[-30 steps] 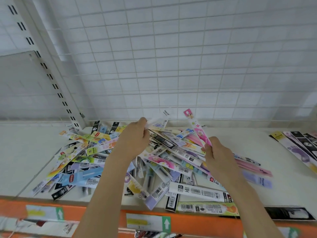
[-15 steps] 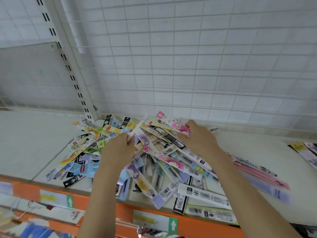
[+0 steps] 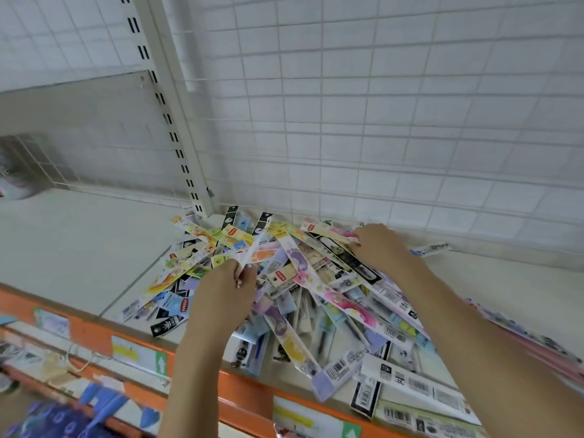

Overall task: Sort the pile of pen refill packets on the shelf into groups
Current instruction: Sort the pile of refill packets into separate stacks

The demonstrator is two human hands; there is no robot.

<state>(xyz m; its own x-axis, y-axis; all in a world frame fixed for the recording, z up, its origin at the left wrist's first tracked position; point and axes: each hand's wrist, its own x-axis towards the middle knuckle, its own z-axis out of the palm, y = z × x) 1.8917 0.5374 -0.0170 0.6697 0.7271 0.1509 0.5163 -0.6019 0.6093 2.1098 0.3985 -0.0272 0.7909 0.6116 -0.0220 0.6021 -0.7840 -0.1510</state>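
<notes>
The pile of refill packets (image 3: 303,286) lies spread across the shelf (image 3: 79,248) in front of you, against the wire grid back (image 3: 379,121). Barcodes and small red brand tags show on several packets, but the print is too blurred to read. Your left hand (image 3: 226,292) pinches a white packet (image 3: 252,252) lifted from the heap. Your right hand (image 3: 377,243) rests on the far packets, fingers curled over a pink one (image 3: 343,234); its grip is unclear.
</notes>
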